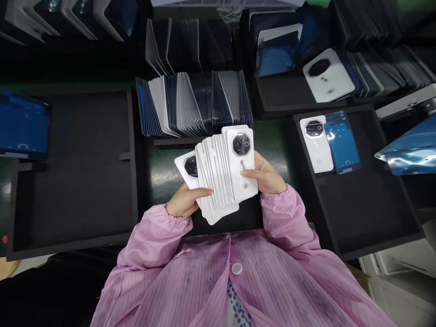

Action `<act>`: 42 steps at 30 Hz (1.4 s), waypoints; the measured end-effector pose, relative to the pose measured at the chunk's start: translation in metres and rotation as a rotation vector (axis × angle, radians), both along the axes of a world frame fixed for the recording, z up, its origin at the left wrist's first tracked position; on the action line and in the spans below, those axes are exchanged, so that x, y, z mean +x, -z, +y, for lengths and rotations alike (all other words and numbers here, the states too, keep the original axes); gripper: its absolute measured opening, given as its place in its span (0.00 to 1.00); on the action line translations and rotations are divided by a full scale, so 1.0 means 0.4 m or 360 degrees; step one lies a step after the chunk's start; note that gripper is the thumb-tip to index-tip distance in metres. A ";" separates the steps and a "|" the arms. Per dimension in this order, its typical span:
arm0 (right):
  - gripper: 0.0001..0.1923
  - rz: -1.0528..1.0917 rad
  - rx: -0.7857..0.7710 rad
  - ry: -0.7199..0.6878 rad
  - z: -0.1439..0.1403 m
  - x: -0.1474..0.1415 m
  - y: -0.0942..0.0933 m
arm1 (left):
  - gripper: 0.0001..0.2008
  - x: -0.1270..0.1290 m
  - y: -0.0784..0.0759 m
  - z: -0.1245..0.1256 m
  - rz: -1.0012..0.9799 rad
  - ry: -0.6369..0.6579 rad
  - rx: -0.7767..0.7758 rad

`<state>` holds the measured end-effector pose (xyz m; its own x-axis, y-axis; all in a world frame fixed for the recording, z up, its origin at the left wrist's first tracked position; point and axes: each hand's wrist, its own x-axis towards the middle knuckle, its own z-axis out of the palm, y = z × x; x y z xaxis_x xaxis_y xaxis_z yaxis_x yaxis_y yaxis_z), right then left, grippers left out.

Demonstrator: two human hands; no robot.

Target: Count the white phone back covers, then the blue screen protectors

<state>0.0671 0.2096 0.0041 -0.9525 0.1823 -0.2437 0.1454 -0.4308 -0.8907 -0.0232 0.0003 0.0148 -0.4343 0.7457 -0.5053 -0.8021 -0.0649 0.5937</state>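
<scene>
1. White, phone-back-like panels (218,177) are held in a fan between the left grip (182,200) and the right grip (270,175), above the desk (163,168).
2. Left grip: closed on the lower left of the fan, thumb laid across the front. Right grip: closed on the right edge, thumb on the foremost panel. Fingers behind are hidden.
3. Stage, as judged: mid-handling. The batch is lifted and spread, not yet set down. A long row of upright panels (200,104) is stood just beyond both grips; whether any of these have been handled cannot be told.
4. To the right of the right grip, one white panel (316,150) and a blue-faced panel (342,143) are laid side by side in a black tray (361,204).
5. Appearance of the fan: glossy white, corners rounded, edges stepped unevenly. Dark, silver-rimmed camera patches are shown on the foremost and leftmost panels; mostly narrow strips are exposed between. Small dark print is borne by the foremost, too fine to be read.
</scene>
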 end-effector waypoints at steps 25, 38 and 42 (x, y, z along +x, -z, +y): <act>0.25 0.0085 -0.0036 0.0123 0.013 0.011 -0.002 | 0.23 0.017 0.019 -0.010 0.0097 0.0214 -0.0030; 0.25 0.0020 -0.0073 0.0110 0.011 0.006 -0.010 | 0.20 0.017 0.025 -0.015 0.0157 0.0233 0.0107; 0.25 0.0050 -0.0048 0.0142 0.011 0.009 -0.010 | 0.22 0.023 0.026 -0.011 0.0200 0.0216 0.0104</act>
